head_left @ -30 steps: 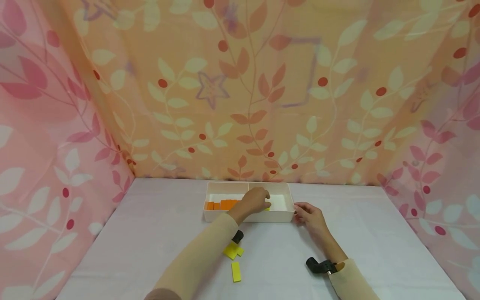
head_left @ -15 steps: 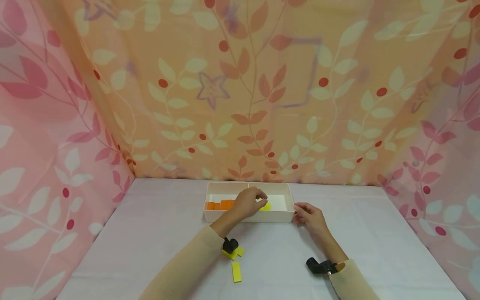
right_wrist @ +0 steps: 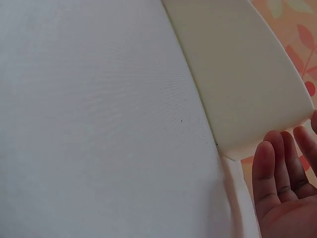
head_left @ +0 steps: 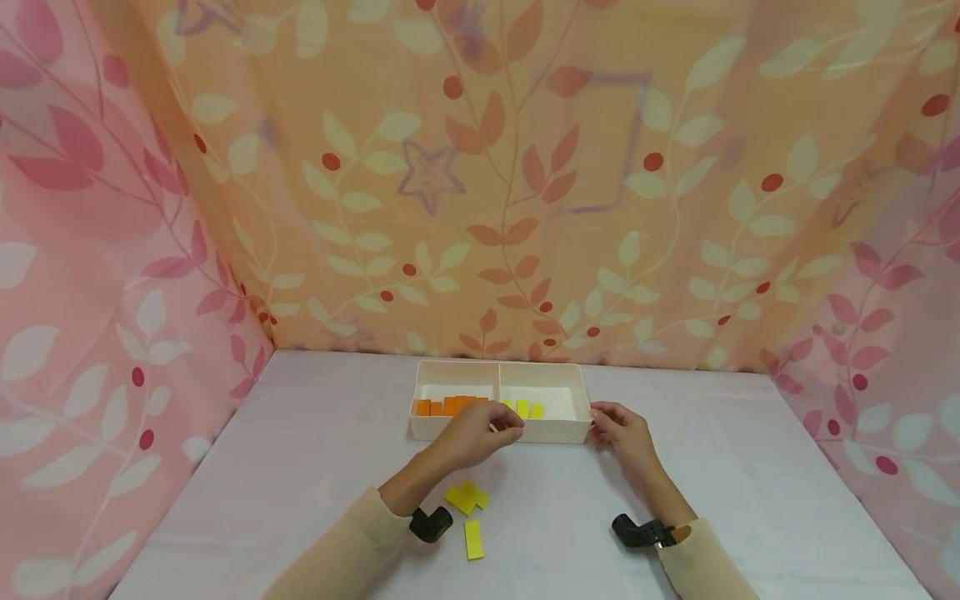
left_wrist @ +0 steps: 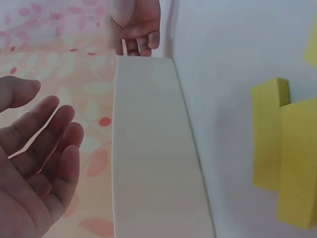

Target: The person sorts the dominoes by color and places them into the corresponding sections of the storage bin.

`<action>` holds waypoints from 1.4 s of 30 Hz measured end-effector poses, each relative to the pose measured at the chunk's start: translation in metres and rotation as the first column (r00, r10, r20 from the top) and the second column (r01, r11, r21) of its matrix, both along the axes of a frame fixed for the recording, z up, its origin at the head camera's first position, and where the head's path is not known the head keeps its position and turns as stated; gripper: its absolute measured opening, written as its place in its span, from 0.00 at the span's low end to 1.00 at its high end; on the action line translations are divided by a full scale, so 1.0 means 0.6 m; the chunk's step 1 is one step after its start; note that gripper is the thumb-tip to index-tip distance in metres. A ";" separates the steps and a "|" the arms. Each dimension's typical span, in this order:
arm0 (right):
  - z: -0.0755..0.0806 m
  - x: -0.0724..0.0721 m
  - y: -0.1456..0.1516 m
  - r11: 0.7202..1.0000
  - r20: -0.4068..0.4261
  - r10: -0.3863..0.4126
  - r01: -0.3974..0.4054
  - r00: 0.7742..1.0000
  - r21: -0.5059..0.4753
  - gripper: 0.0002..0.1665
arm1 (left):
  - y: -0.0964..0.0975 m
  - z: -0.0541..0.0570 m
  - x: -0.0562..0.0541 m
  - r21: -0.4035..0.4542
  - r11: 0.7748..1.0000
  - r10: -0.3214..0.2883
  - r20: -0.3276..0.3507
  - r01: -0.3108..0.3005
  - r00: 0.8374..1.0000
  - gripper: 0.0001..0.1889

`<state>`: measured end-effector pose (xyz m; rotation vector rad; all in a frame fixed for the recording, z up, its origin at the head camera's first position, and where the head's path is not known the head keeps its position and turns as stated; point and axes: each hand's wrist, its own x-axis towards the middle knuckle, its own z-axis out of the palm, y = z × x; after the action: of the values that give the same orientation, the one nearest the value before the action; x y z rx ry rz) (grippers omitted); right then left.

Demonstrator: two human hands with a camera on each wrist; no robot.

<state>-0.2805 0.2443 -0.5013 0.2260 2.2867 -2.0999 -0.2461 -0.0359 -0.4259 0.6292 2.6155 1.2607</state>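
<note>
My left hand [head_left: 474, 435] is over the front wall of a white two-compartment box [head_left: 457, 429], its fingers loosely bent. In the left wrist view nothing lies between its thumb and fingers. My right hand [head_left: 621, 429] touches the box's right end, fingertips against the outside; the right wrist view shows those fingers [right_wrist: 281, 166] fairly straight. Orange blocks [head_left: 453, 406] stand in a row in the left compartment, partly behind my left hand. Yellow blocks [head_left: 522, 409] stand along the front of the right compartment. More yellow blocks [head_left: 467, 497] lie together on the table, before the box.
A single yellow block [head_left: 474, 540] lies flat nearer the front of the white-covered table [head_left: 300, 467]. Each wrist carries a black camera [head_left: 431, 525]. Patterned cloth [head_left: 510, 183] hangs behind the table and along both sides.
My left hand has drawn back from the right compartment, left and toward me, uncovering the yellow blocks and divider there. My right hand has stayed at the box's end.
</note>
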 end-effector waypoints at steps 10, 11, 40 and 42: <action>-0.006 0.002 -0.001 1.000 -0.052 0.017 -0.017 0.999 0.010 0.26 | -0.032 -0.016 0.046 -0.007 0.999 -0.046 0.016 0.046 0.999 0.09; -0.007 0.002 0.000 1.000 -0.060 0.022 -0.020 0.998 0.024 0.27 | -0.034 -0.018 0.047 -0.008 0.999 -0.041 0.022 0.042 0.999 0.09; -0.006 0.010 -0.001 0.999 -0.104 -0.019 0.022 0.994 0.028 0.26 | -0.051 -0.064 0.056 -0.486 0.867 0.124 0.003 -0.107 0.992 0.16; -0.005 0.011 -0.001 0.999 -0.108 -0.018 0.021 0.994 0.025 0.25 | -0.050 -0.065 0.058 -0.505 0.856 0.124 -0.005 -0.109 0.992 0.17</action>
<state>-0.2741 0.2438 -0.5044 0.1399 2.3818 -2.1431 -0.2113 -0.0660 -0.4646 0.3555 2.8194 0.5432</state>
